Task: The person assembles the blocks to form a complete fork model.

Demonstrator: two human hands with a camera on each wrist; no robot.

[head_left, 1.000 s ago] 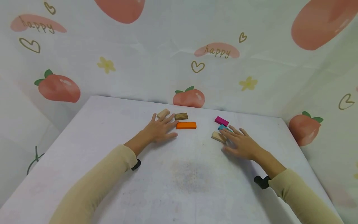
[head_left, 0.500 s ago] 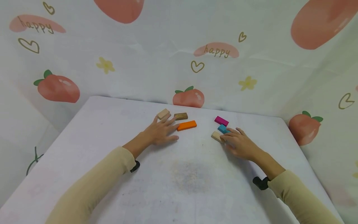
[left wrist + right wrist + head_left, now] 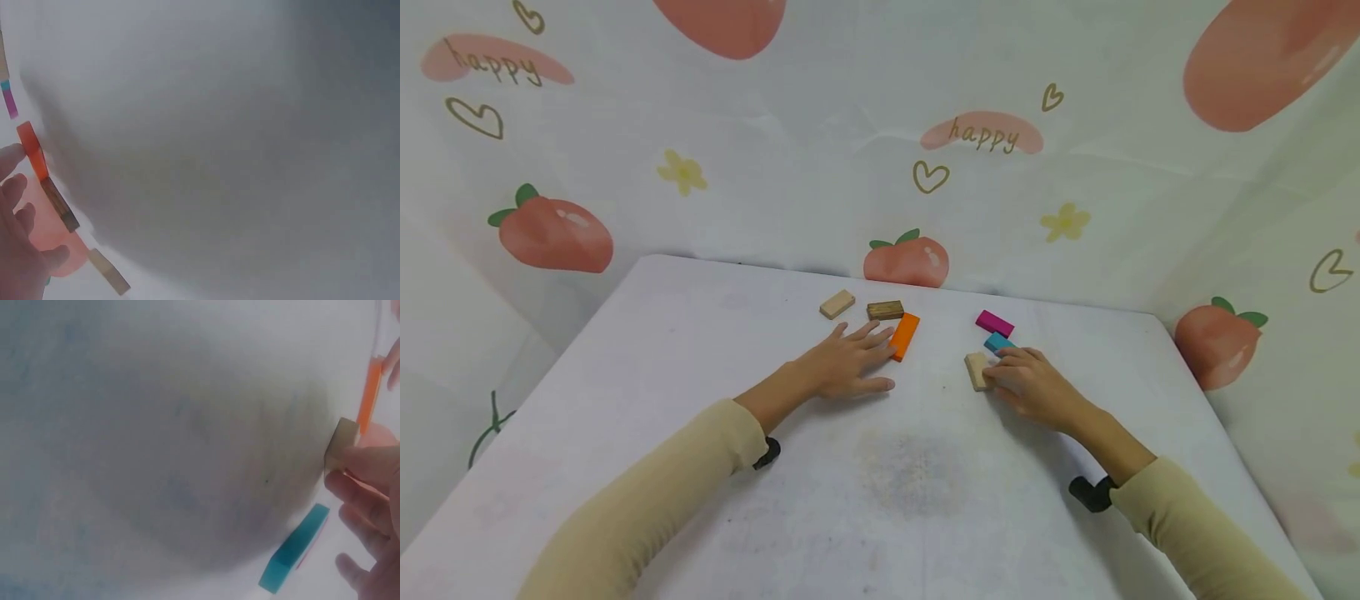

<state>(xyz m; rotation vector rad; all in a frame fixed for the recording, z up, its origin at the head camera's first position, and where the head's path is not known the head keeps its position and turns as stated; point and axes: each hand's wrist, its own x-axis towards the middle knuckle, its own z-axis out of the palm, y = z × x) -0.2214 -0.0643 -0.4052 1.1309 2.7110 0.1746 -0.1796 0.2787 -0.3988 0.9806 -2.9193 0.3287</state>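
Note:
My left hand [image 3: 846,365] lies low over the table with fingers spread. Its index fingertip touches the side of an orange wooden block [image 3: 907,335], which points away from me at a slant. Just beyond the fingers sit a dark brown wooden block [image 3: 885,310] and a pale wooden block [image 3: 837,304]. On the right, my right hand [image 3: 1037,389] pinches the end of another pale wooden block [image 3: 342,440] between thumb and index finger. A blue block [image 3: 294,550] lies beside that hand, partly covered by its fingers in the head view.
A magenta block [image 3: 995,323] lies behind the blue one. The white table [image 3: 760,533] ends at the back against a hanging cloth [image 3: 805,167] printed with peaches, hearts and flowers. A dark cord [image 3: 493,425] shows past the table's left edge.
The orange block has turned from lying crosswise to pointing away from me, as my left hand moved slightly right and nearer. My right fingers closed on the pale block and turned it more upright in view.

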